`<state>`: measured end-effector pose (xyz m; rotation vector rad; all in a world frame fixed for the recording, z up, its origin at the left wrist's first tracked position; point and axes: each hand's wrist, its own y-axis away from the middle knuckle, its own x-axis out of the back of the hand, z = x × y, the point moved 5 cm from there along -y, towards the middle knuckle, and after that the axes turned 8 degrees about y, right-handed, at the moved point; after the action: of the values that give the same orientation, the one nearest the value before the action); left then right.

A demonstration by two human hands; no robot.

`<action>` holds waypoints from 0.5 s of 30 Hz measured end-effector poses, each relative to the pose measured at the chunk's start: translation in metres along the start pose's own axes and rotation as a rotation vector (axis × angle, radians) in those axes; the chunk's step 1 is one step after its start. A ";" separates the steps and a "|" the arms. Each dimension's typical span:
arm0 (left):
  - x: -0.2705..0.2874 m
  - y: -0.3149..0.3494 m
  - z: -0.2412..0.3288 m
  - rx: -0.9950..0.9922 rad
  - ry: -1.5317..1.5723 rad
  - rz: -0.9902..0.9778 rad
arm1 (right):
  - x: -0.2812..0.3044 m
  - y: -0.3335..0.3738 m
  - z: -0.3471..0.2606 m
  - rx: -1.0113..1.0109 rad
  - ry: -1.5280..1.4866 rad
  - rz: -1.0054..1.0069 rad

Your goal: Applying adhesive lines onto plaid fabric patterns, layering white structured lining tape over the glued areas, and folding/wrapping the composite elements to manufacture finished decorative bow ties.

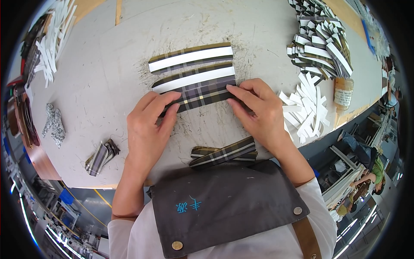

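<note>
A dark plaid fabric strip (202, 96) lies across the middle of the table, between my two hands. My left hand (151, 123) pinches its near left end between thumb and forefinger. The near right end is pinched the same way by my right hand (262, 111). Along the strip's far part runs a white stiffener strip (194, 78), and the fabric's far edge shows beyond it. Just past it sits a second plaid strip with a white band (192, 58) on top. Closer to my body, several narrow folded plaid strips (224, 153) lie crossed near the table edge.
A heap of plaid pieces with white strips (321, 47) covers the far right. Nearer are loose white strips (304, 108) and a labelled jar (343, 93). At left lie a speckled cloth scrap (54, 125), a plaid bundle (102, 157) and more white strips (51, 47).
</note>
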<state>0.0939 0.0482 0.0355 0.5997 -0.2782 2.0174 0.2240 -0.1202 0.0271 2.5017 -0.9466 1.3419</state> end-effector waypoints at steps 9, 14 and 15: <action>-0.002 0.000 -0.002 0.010 -0.009 0.047 | 0.000 -0.001 0.000 0.008 -0.003 0.028; -0.004 0.003 -0.003 0.008 0.003 0.053 | -0.001 0.000 0.000 0.014 -0.005 0.054; -0.004 0.003 -0.003 0.007 0.005 0.055 | -0.001 0.000 0.001 0.011 -0.010 0.061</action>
<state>0.0922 0.0443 0.0312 0.5971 -0.2873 2.0736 0.2240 -0.1204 0.0264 2.5093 -1.0282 1.3576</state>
